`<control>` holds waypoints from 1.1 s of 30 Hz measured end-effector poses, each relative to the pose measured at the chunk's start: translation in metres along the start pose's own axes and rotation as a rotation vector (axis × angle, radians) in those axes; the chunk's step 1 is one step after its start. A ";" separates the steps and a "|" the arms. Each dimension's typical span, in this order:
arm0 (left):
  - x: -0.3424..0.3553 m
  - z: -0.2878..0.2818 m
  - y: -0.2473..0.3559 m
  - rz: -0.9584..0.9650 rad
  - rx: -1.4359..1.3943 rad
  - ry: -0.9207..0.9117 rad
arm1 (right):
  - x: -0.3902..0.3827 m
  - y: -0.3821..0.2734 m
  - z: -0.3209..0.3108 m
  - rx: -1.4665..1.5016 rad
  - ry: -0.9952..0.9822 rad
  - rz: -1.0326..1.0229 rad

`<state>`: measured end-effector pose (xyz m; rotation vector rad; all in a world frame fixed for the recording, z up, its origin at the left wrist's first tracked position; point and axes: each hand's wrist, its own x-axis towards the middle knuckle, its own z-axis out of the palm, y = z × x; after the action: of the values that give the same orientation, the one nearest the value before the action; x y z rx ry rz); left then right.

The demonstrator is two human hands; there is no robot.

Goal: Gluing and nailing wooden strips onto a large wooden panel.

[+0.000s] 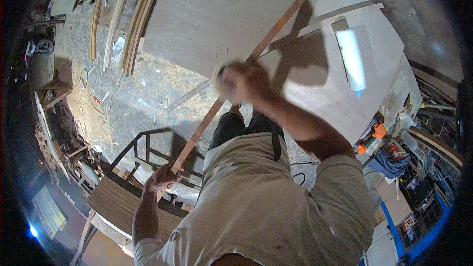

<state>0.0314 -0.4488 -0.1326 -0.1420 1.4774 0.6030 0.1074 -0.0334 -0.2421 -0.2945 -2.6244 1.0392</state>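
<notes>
Item under work: 1 long, narrow wooden strip (199, 132), located diagonally in front of the person, from the lower left toward the plywood sheet (197, 19) at the top. Whether its far end rests on the sheet or hangs above it cannot be determined.

Left hand (165, 178): fingers curled around the strip near its lower end, grasping it, with a short length projecting below the fist.

Right hand (249, 84): located over the middle of the strip, badly blurred. A pale, round-edged object (216, 80) shows at the fingers. Its kind, and whether the fingers are closed on it or on the strip, cannot be told.

Adjacent items: 1 white squeeze bottle with a blue tip (351, 59) lies on the sheet, right of the strip and apart from it. 1 black metal frame (143, 150) stands near the left hand.

Assessment: the step in hand appears to be working the strip's surface, possibly rubbing or coating it, with the left hand as anchor. The next move calls for a firm left grip, the strip held from twisting, and even right-hand contact along its length. Completion cannot be judged; the worked face is partly covered.
</notes>
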 end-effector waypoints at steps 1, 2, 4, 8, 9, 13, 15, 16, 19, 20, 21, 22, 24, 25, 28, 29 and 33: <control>-0.005 0.002 0.007 -0.012 -0.023 -0.009 | 0.007 0.002 -0.009 0.000 0.008 0.001; -0.010 0.004 0.010 -0.026 -0.053 -0.014 | 0.016 0.003 -0.025 0.059 -0.021 0.050; -0.007 0.002 0.010 0.001 -0.063 -0.025 | 0.026 0.107 -0.013 0.205 0.131 0.439; 0.002 0.002 0.012 -0.045 -0.057 -0.075 | 0.088 0.229 -0.137 -0.456 0.397 0.642; 0.000 0.004 0.010 -0.037 -0.073 -0.055 | 0.093 0.219 -0.132 -0.441 0.376 0.710; -0.009 -0.002 -0.004 -0.033 -0.153 -0.055 | 0.055 0.102 -0.037 -0.133 0.277 0.409; -0.007 -0.003 -0.004 -0.026 -0.169 -0.090 | 0.021 0.024 -0.034 0.049 0.013 0.221; -0.004 -0.005 -0.004 -0.031 -0.150 -0.069 | 0.014 0.017 -0.029 0.133 -0.100 0.140; 0.001 -0.007 -0.012 -0.033 -0.080 -0.032 | 0.054 0.147 -0.062 -0.046 0.226 0.435; 0.001 -0.009 -0.016 -0.027 -0.034 -0.013 | 0.077 0.164 -0.097 -0.030 0.287 0.683; 0.004 -0.011 -0.013 -0.047 -0.110 -0.049 | 0.086 0.202 -0.122 -0.460 0.361 0.556; 0.009 -0.012 -0.010 -0.046 -0.101 -0.060 | 0.090 0.232 -0.139 -0.444 0.365 0.632; 0.002 -0.011 -0.013 -0.062 -0.135 -0.061 | 0.103 0.225 -0.131 -0.503 0.446 0.669; -0.002 -0.012 -0.020 -0.126 0.011 0.006 | 0.099 0.193 -0.111 -0.283 0.362 0.710; -0.002 -0.007 -0.012 -0.070 -0.132 -0.010 | 0.046 0.106 -0.018 -0.565 0.451 0.291; -0.003 -0.009 -0.017 -0.081 -0.089 -0.011 | 0.036 0.084 -0.025 -0.563 0.452 0.289; 0.002 -0.011 -0.011 -0.029 -0.161 -0.073 | 0.055 0.169 -0.070 -0.243 0.362 0.305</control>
<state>0.0270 -0.4625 -0.1386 -0.2631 1.3536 0.6969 0.0939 0.1478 -0.2998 -0.8736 -2.4130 0.6667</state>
